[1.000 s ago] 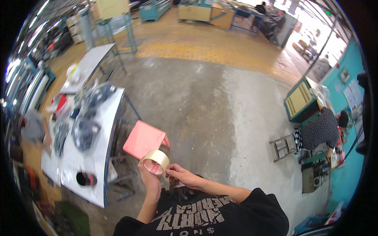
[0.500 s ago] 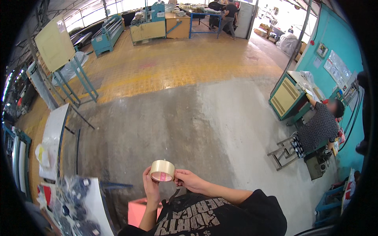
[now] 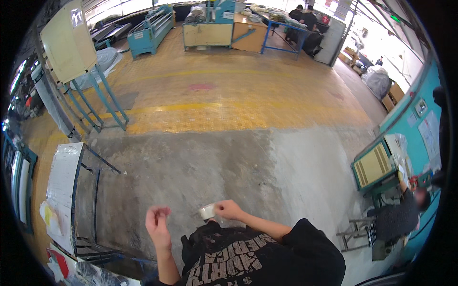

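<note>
Concrete floor [image 3: 214, 167], two raised hands, one roll of tape [image 3: 206, 211].
Around the middle of the view, a white-topped table [image 3: 64, 176] stands between eight and nine o'clock, a cream panel [image 3: 69, 45] on teal legs at ten, and a green-and-cream cabinet [image 3: 374, 165] near three. A seated co-worker [image 3: 398, 214] in dark patterned clothing leans by it, near four. The left hand [image 3: 158, 220], between seven and eight, is raised apart from the tape, its fingers bent toward the thumb; blur hides whether it grips anything. The right hand [image 3: 229, 209], at six, holds the pale roll by its right side, between six and seven, just in front of the wearer's black shirt [image 3: 267, 252].
</note>
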`<state>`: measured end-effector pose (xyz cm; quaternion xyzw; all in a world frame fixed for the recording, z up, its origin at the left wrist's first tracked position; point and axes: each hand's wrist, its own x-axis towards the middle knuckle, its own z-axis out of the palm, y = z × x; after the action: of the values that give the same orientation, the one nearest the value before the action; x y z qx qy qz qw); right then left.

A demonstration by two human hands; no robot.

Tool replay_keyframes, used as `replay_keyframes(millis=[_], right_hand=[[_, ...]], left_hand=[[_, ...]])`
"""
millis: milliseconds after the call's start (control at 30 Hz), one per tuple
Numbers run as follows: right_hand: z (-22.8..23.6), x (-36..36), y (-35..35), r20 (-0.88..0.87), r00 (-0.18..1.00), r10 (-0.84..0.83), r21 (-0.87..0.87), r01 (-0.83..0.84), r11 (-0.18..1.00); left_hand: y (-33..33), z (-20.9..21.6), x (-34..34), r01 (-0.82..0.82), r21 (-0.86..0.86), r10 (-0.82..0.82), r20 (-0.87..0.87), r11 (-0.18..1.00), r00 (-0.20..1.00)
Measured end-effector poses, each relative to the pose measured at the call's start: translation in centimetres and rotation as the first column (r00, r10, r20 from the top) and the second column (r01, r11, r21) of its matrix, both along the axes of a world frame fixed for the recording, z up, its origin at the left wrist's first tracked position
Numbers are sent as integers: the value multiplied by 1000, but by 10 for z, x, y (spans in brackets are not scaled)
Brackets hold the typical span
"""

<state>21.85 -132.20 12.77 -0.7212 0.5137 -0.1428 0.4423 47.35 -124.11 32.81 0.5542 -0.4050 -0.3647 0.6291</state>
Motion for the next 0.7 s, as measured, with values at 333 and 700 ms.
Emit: replay_keyframes(millis=[333, 700], right_hand=[[-154, -128, -302, -767, 612, -193, 154, 467, 871], [-132, 156, -855, -656, 722, 218, 164, -146, 976]], left_hand=[[-393, 239, 57, 426, -882, -530, 268, 202, 805], [-763, 72, 290, 176, -172, -152, 144, 969, 978]])
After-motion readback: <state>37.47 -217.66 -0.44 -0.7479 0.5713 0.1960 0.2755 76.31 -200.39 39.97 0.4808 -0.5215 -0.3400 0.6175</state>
